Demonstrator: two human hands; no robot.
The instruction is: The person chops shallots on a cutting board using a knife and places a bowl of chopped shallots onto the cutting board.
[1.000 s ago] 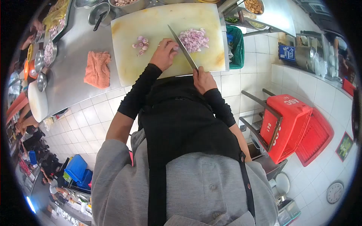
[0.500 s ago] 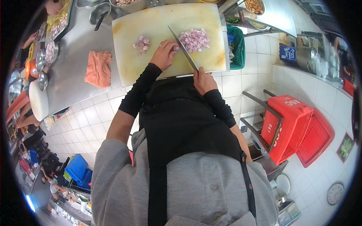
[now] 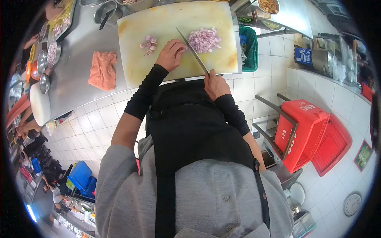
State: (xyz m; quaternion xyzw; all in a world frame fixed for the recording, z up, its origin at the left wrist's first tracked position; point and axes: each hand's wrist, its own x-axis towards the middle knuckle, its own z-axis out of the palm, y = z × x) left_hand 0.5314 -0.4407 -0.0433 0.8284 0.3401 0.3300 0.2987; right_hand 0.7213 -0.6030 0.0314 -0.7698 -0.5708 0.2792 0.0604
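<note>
Knife (image 3: 194, 50), long, straight-bladed and steel, is held over a large pale rectangular cutting board (image 3: 147, 73), its handle enclosed and largely hidden by the right hand (image 3: 216, 85). The left hand (image 3: 170, 55) is placed just beside the blade with its fingers bent and drawn together; whether a piece is pinched by them cannot be told. Finely cut purple-and-white shallots (image 3: 204, 40) are heaped right of the blade, and a small cluster of larger shallot pieces (image 3: 148, 45) is set apart to the left. The near edge of the board is partly covered by a black cloth apron (image 3: 190, 127). On the brushed steel table (image 3: 77, 79), a crumpled orange towel (image 3: 102, 71) is laid left of the board, and a round steel pot (image 3: 97, 18) is placed beyond it. The floor at right is occupied by a green plastic-lined bin (image 3: 251, 49) and, nearer, a red plastic crate (image 3: 303, 119). Compared with the earlier frame, the left hand is shifted slightly leftward, while both shallot groups are left essentially unchanged.
</note>
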